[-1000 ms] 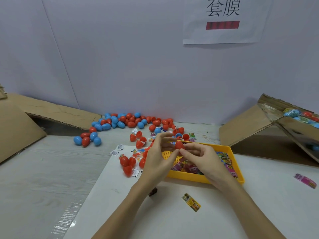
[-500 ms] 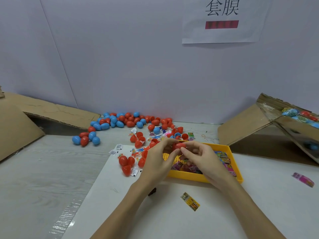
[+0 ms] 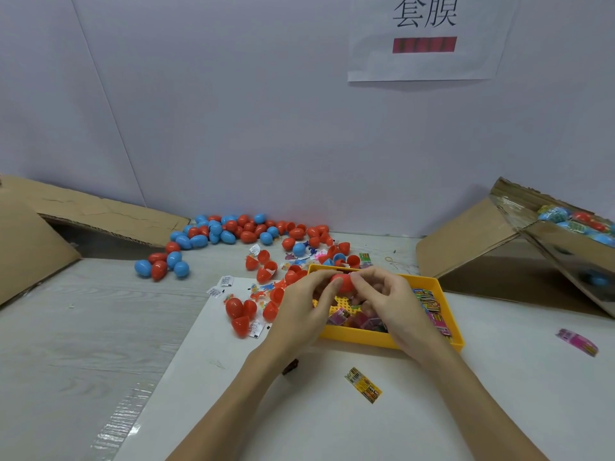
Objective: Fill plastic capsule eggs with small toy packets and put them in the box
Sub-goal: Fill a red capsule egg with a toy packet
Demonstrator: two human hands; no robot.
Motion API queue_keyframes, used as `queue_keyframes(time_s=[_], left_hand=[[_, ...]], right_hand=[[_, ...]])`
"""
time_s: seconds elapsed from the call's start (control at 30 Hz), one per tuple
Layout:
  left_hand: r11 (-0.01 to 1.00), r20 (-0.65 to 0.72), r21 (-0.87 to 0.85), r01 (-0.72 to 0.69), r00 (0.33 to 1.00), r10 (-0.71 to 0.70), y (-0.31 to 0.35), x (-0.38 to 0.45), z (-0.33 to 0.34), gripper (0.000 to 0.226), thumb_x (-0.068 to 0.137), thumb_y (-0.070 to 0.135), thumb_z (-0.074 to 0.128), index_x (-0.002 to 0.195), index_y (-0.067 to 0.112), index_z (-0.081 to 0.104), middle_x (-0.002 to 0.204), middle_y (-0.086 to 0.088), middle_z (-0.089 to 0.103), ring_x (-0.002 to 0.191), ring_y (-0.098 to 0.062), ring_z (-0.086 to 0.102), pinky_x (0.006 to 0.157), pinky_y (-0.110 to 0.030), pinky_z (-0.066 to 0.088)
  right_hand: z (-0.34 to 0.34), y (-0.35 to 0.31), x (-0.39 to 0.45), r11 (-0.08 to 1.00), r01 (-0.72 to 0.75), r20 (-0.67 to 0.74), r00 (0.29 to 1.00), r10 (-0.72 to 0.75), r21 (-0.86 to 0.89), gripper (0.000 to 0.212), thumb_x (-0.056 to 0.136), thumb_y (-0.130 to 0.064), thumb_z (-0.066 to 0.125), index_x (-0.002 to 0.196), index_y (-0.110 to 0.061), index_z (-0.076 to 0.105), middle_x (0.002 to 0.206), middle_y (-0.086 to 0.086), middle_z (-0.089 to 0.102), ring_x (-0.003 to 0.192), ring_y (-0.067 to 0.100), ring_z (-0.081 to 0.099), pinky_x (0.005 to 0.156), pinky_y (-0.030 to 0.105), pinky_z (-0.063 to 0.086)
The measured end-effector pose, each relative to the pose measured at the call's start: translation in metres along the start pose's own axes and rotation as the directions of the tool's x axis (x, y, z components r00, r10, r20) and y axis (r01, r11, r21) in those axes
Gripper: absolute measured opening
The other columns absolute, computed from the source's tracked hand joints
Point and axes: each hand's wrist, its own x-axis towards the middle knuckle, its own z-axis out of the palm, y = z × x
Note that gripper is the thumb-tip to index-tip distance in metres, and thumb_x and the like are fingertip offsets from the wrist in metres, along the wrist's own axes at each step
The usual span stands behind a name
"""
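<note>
- Since a second ago our hands have barely shifted over the tray, but the red capsule egg (image 3: 342, 282) between them now looks closed, its halves brought together where a gap showed before.
- Our left hand (image 3: 304, 306) curls its thumb and fingers round the egg's left end; our right hand (image 3: 387, 299) pinches the right end with thumb and forefinger, the other fingers loosely bent.
- We hold the egg just above the near-left part of the yellow tray (image 3: 382, 339), which carries a heap of small toy packets (image 3: 429, 302) along its right side and middle.
- We cannot see whether a packet is inside this egg; we judge that it is, and that the step in hand is pressing it shut.
- Left of the tray lie open red egg halves (image 3: 241, 311) with white slips and tiny toys among them, on the white sheet of the desk (image 3: 83, 327).
- Further back, a big scatter of red and blue eggs (image 3: 229, 229) waits by the wall, so we judge most of the filling is left to do.
- One loose packet (image 3: 363, 385) lies near us, another pink packet (image 3: 577, 342) far right.
- At the far right the cardboard box (image 3: 472, 234) already holds some wrapped eggs in its upper part; this egg goes there next, we reckon.
</note>
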Motion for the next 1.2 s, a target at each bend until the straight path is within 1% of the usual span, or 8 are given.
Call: queue_keyframes(time_s=[0.13,0.23,0.57,0.67,0.73,0.87,1.03,1.2], left_hand=[[0.999,0.061,-0.03,-0.035,0.997,0.037,0.003,0.001,-0.002,0.043,0.095,0.027,0.071,0.135,0.027,0.054,0.113,0.016,0.062,0.099,-0.006,0.065,0.079,-0.017,0.054],[0.997,0.051,0.011,-0.072,0.996,0.072,0.002,0.001,-0.002,0.024,0.101,0.022,0.063,0.125,0.022,0.061,0.106,0.013,0.064,0.095,-0.008,0.063,0.078,-0.016,0.049],[0.999,0.084,-0.045,0.024,0.996,-0.02,0.002,-0.002,-0.003,0.025,0.103,0.037,0.056,0.126,0.027,0.054,0.081,0.001,0.067,0.073,-0.018,0.065,0.067,-0.042,0.054],[0.995,0.036,-0.073,0.067,0.997,-0.064,-0.001,0.001,-0.003,0.019,0.105,0.032,0.055,0.122,0.024,0.056,0.085,-0.001,0.068,0.072,-0.019,0.066,0.067,-0.043,0.055],[0.993,0.0,-0.076,0.094,0.996,-0.095,-0.004,0.002,-0.004,0.019,0.106,0.032,0.052,0.121,0.023,0.056,0.087,0.003,0.069,0.073,-0.016,0.067,0.066,-0.039,0.057],[0.985,-0.039,-0.084,0.148,0.988,-0.152,-0.01,0.003,-0.004,0.019,0.106,0.032,0.052,0.121,0.023,0.057,0.09,0.006,0.069,0.078,-0.01,0.067,0.066,-0.026,0.058],[0.981,-0.021,-0.081,0.177,0.984,-0.179,-0.012,0.004,-0.002,0.021,0.104,0.035,0.052,0.121,0.024,0.056,0.096,0.004,0.068,0.08,-0.008,0.068,0.066,-0.02,0.055],[0.981,-0.019,-0.069,0.184,0.982,-0.186,-0.011,0.004,-0.004,0.021,0.104,0.036,0.053,0.121,0.025,0.056,0.095,0.005,0.068,0.079,-0.008,0.068,0.067,-0.021,0.056]], right_hand=[[0.002,0.0,0.0,1.0,-0.007,-0.028,1.0,0.007,0.005,0.025,0.096,-0.034,0.069,0.097,-0.01,0.075,0.073,0.003,0.072,0.066,0.008,0.065,0.056,0.016,0.049],[0.003,-0.001,-0.001,1.0,-0.013,-0.023,1.0,0.013,0.006,0.027,0.098,-0.036,0.067,0.098,-0.011,0.075,0.076,0.006,0.075,0.067,0.01,0.066,0.055,0.016,0.048],[0.001,-0.001,-0.003,1.0,0.012,-0.033,0.999,-0.013,-0.025,0.017,0.096,-0.025,0.071,0.106,-0.013,0.075,0.082,0.005,0.076,0.071,0.01,0.067,0.058,0.017,0.05],[-0.002,-0.003,-0.001,0.999,0.044,-0.124,0.991,-0.041,0.019,0.015,0.101,-0.018,0.065,0.114,-0.014,0.072,0.088,0.006,0.076,0.074,0.011,0.068,0.062,0.021,0.053],[-0.01,-0.004,0.0,0.989,0.084,-0.238,0.965,-0.11,-0.118,0.015,0.101,-0.011,0.064,0.112,-0.018,0.071,0.094,0.002,0.077,0.077,0.005,0.07,0.068,0.022,0.058],[-0.031,-0.002,-0.005,0.763,0.038,-0.288,0.913,-0.289,-0.645,0.019,0.096,-0.003,0.069,0.1,-0.02,0.075,0.1,-0.006,0.071,0.087,0.003,0.065,0.069,0.006,0.046],[-0.039,0.007,-0.004,0.541,-0.144,-0.279,0.944,-0.176,-0.829,0.015,0.092,-0.019,0.078,0.108,-0.021,0.078,0.113,0.004,0.07,0.112,0.027,0.059,0.089,0.036,0.051],[-0.044,0.01,-0.003,0.392,-0.251,-0.336,0.927,-0.166,-0.885,0.027,0.095,-0.025,0.074,0.121,-0.018,0.075,0.118,0.007,0.072,0.11,0.029,0.055,0.089,0.04,0.05]])
